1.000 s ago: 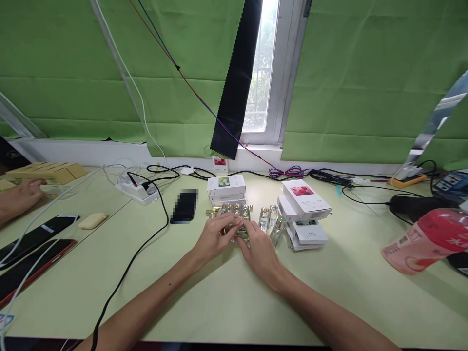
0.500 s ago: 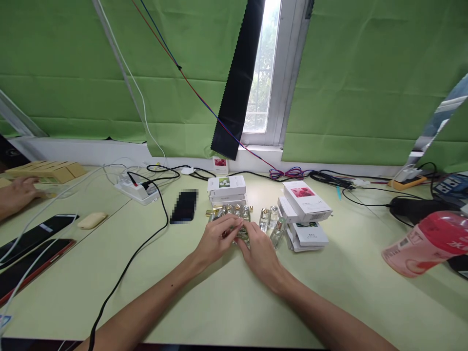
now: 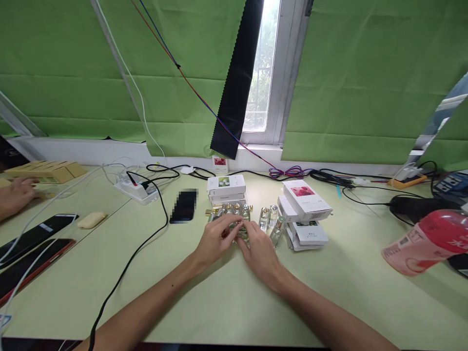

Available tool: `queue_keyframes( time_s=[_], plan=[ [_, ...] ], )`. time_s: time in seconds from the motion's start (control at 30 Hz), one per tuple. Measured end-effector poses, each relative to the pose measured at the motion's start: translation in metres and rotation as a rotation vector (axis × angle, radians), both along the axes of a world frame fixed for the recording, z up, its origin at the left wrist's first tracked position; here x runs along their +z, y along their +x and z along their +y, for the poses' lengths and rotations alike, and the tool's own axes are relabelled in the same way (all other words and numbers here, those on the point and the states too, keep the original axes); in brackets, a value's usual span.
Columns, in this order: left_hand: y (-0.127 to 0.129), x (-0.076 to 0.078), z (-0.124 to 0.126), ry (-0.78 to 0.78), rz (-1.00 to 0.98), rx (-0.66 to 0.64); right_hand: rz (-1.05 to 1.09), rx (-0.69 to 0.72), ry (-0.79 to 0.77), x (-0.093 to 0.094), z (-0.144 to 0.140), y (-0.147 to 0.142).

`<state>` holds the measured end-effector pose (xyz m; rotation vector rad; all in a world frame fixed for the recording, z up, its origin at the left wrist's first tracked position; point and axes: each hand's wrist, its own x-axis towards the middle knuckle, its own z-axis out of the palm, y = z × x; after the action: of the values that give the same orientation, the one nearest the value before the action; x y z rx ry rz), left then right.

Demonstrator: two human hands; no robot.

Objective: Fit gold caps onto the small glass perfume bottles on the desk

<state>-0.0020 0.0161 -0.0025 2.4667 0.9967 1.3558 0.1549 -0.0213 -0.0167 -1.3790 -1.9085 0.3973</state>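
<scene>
My left hand (image 3: 217, 238) and my right hand (image 3: 261, 248) meet above the middle of the table, fingertips almost touching. Both have their fingers closed around a small glass bottle (image 3: 243, 234), mostly hidden behind them. Just beyond the fingers stand several clear glass bottles (image 3: 245, 210) with gold-coloured tops. Right of my right hand are two upright glass bottles (image 3: 263, 219) and a tilted glass bottle (image 3: 278, 232) with a greenish silver cap.
White boxes stand in a back stack (image 3: 226, 185) and a right-hand stack (image 3: 307, 201). A pink bottle (image 3: 420, 246) leans at far right. Left are a phone (image 3: 185, 207), a power strip (image 3: 137, 189) and a black cable (image 3: 136, 253). Another person's hand (image 3: 18, 195) rests near yellow boxes (image 3: 47, 170).
</scene>
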Motion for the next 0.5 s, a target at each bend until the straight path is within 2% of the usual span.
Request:
queue_keyframes(
  time_s=[0.5],
  plan=[
    [-0.0006,0.0014,0.0,-0.013,-0.01,-0.012,-0.015,-0.004,0.0,-0.0005,-0.0003,-0.0001]
  ],
)
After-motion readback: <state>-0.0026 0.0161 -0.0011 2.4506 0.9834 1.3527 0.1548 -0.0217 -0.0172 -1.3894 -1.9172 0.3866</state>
